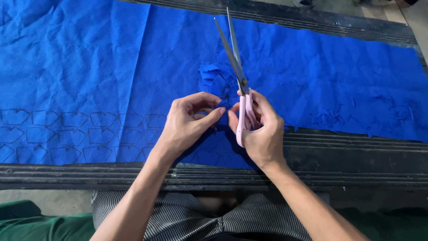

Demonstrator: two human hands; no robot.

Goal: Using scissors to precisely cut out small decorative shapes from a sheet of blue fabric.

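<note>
While your left hand (189,120) pinches a small scrap of blue fabric (221,107) between thumb and forefinger, your right hand (261,131) — just beside it — grips pink-handled steel scissors (238,76), blades slightly parted, pointing away over the crumpled blue cloth sheet (111,67).

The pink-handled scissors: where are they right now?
In the head view, the scissors are just right of centre, held in the right hand, blades pointing away over the blue cloth.

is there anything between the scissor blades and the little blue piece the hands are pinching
Nothing visible blocks it. The scissors in the right hand point away, blades up over the blue fabric sheet, while the left hand pinches a small blue piece beside the pink handles. Only a heap of cut blue scraps lies near the blades.
</note>
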